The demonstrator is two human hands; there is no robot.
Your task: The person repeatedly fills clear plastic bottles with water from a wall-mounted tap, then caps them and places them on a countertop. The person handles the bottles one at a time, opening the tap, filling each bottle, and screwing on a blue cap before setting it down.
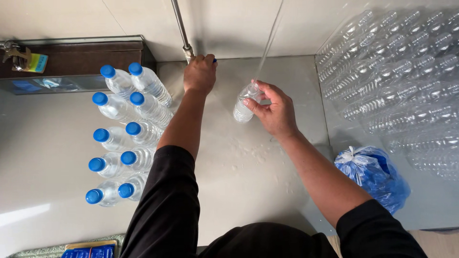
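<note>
- The valve (191, 52) on the metal pipe (179, 24), top centre of the frame, is gripped by the closed left hand (200, 74).
- A clear uncapped bottle (245, 105) is held tilted in the curled fingers of the right hand (273, 111), centre of the frame, under a thin stream of water (267, 43).
- Blue-capped filled bottles (125, 131) are stood at left on the wet surface (248, 167).
- A blue bag (373, 174) is seen lower right, with empty bottles (397, 76) stacked upper right.

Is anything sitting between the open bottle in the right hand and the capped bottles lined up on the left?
Yes. The left hand and its forearm reach to the tap, crossing between the bottle held in the right hand and the capped bottles.
</note>
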